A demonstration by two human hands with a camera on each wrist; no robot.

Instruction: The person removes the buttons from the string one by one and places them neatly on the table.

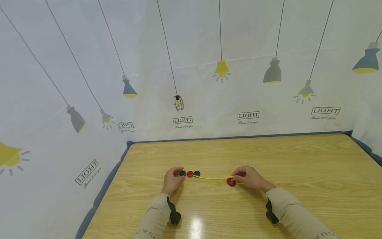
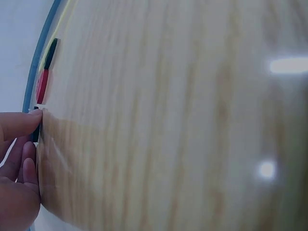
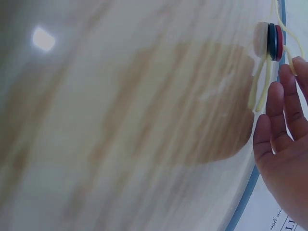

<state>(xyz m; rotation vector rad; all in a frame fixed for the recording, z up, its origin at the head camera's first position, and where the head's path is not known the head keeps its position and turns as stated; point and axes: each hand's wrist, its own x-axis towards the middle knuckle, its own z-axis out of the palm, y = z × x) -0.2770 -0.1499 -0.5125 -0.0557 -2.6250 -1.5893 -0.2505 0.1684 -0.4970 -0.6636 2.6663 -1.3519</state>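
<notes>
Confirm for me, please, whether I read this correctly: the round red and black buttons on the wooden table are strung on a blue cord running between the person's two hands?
Not quite: the thin cord is yellow, not blue, as the head view shows. The rest holds: the round red and black buttons lie on the wooden table, and the cord runs between the left hand and the right hand.

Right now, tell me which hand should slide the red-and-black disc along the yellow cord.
Probably the right hand: its fingers already rest by the red-and-black disc on the yellow cord. The left hand is busy at the far end, holding a black disc beside the red and black ones.
</notes>
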